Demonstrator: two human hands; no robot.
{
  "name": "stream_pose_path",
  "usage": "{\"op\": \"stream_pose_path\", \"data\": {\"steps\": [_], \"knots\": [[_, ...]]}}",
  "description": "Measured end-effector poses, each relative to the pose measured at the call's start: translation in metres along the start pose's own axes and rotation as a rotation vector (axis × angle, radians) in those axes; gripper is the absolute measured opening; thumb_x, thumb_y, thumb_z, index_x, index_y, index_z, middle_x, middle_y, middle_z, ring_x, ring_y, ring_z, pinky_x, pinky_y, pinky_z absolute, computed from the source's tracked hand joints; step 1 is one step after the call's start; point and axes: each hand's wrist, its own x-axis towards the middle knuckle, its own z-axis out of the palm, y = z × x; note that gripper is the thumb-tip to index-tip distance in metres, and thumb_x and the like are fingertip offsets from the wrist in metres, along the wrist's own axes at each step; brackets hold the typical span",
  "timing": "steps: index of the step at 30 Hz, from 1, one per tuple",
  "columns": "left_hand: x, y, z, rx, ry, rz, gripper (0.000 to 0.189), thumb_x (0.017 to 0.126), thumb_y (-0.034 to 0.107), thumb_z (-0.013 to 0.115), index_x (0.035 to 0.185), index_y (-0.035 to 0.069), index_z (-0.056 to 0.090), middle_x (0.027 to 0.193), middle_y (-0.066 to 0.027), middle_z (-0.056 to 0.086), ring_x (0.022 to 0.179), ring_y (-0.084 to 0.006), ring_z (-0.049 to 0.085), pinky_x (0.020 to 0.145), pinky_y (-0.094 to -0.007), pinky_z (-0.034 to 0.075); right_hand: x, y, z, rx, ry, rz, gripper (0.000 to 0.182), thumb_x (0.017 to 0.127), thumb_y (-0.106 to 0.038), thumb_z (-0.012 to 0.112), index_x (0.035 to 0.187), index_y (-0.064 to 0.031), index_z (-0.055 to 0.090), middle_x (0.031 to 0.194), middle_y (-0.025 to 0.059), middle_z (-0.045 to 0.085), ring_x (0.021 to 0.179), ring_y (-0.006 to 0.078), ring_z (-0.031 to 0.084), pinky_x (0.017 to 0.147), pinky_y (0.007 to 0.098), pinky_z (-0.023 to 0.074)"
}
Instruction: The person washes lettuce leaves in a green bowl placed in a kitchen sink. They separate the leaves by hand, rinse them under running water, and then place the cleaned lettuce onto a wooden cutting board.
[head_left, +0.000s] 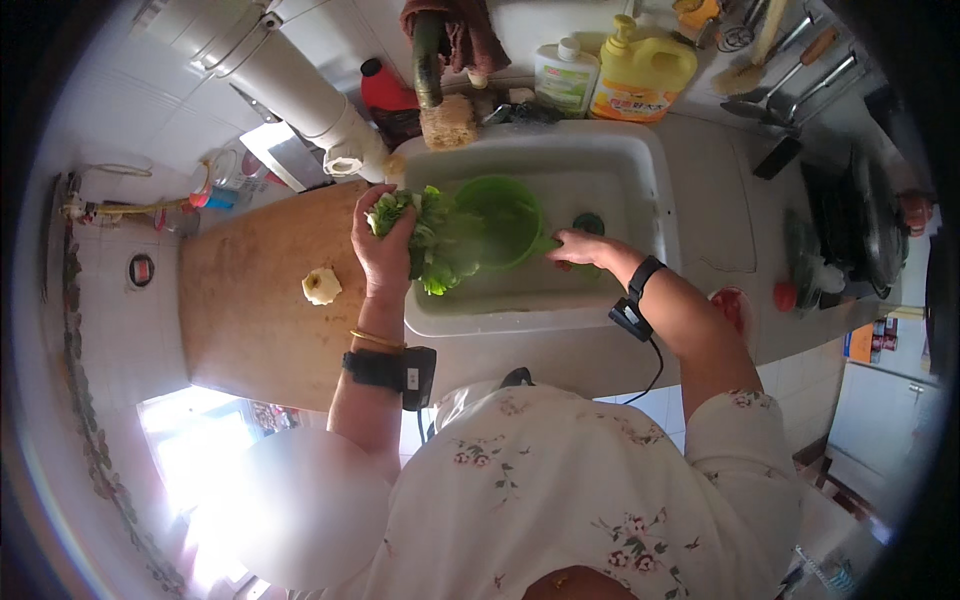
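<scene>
My left hand (386, 244) is closed around a bunch of leafy green vegetable (442, 259) at the left rim of the sink. Its pale cut ends face up by my thumb, and the leaves hang over the basin. My right hand (581, 247) grips the handle of a round green plastic dipper (499, 217) inside the white sink (540, 321). The leaves lie beside the dipper's left side; whether they touch it I cannot tell. Left of my left wrist, a pale cut vegetable base (322, 286) rests on the wooden board (255, 330).
A faucet (427, 67) draped with a brown cloth (476, 37) hangs over the sink's back edge. Behind the sink stand a white bottle (566, 79) and a yellow pump bottle (641, 79). A cleaver (285, 154) leans by the white pipe (277, 75). A lidded pan (862, 225) sits far right.
</scene>
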Motion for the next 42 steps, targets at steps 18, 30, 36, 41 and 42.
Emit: {"op": "stream_pose_path", "data": {"steps": [18,30,36,41,42], "knots": [[-0.003,-0.011,-0.025,0.067,0.042,-0.097,0.03,0.072,0.002,0.064,0.1,0.004,0.053,0.087,-0.0018,0.054,0.08,-0.0094,0.05,0.073,-0.0236,0.043,0.103,-0.053,0.019,-1.304,-0.096,-0.021,0.023,0.08,-0.013,0.046,0.091,-0.0086,0.065,0.098,0.0111,0.062,0.091,0.0286,0.059,0.074,0.0371,0.0484],[0.0,-0.025,-0.02,0.036,-0.161,-0.18,0.038,0.072,-0.004,0.059,0.109,0.002,0.05,0.097,-0.0042,0.055,0.091,-0.0113,0.05,0.081,-0.0246,0.042,0.015,-0.128,-0.033,-0.732,0.328,-0.401,0.02,0.081,-0.02,0.051,0.081,-0.0051,0.064,0.077,0.0121,0.063,0.071,0.0244,0.06,0.065,0.0332,0.0467],[0.002,-0.028,0.016,0.065,-0.405,-0.096,0.049,0.07,-0.003,0.061,0.116,0.003,0.048,0.11,-0.007,0.054,0.102,-0.0133,0.048,0.088,-0.0262,0.04,-0.016,-0.163,-0.01,-0.051,0.284,-0.778,0.023,0.087,-0.019,0.047,0.1,-0.0036,0.058,0.08,0.0106,0.061,0.078,0.0143,0.059,0.068,0.0279,0.0454],[0.002,-0.014,0.003,0.081,-0.295,-0.244,0.045,0.069,-0.003,0.061,0.112,0.004,0.051,0.1,-0.0049,0.054,0.096,-0.0129,0.05,0.084,-0.0262,0.042,-0.003,-0.115,-0.035,-0.059,0.375,-0.362,0.03,0.081,-0.027,0.054,0.1,-0.0034,0.058,0.088,0.0108,0.062,0.08,0.0193,0.06,0.068,0.0305,0.0453],[0.004,-0.014,-0.003,0.067,-0.299,-0.186,0.044,0.07,-0.005,0.058,0.111,0.004,0.05,0.099,-0.0047,0.054,0.094,-0.0131,0.05,0.082,-0.0261,0.043,0.005,-0.09,-0.04,-0.37,0.465,-0.246,0.032,0.08,-0.029,0.056,0.098,-0.004,0.059,0.087,0.0114,0.063,0.078,0.0207,0.06,0.067,0.0325,0.0455]]}}
